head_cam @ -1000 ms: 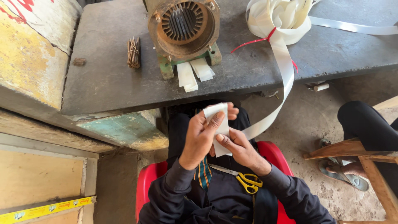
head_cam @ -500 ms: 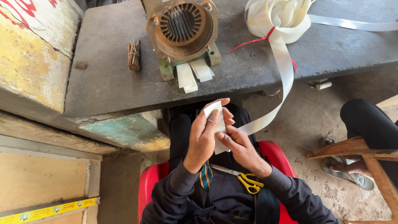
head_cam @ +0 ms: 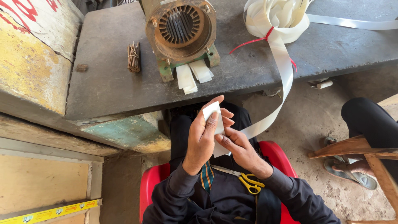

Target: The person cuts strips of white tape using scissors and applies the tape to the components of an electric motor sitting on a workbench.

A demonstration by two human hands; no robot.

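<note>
Head view shows the left hand (head_cam: pixel 202 141) and right hand (head_cam: pixel 238 147) both closed around a white paper strip (head_cam: pixel 211 113), held upright between them over the lap, below the counter (head_cam: pixel 107 83) edge.

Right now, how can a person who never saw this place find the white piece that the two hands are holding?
Start at the rusty motor housing on the grey bench. Below it, above the lap, the left hand and right hand pinch a small white strip piece. Unlike the cut pieces lying flat on the bench, it is held upright between the hands.
</note>
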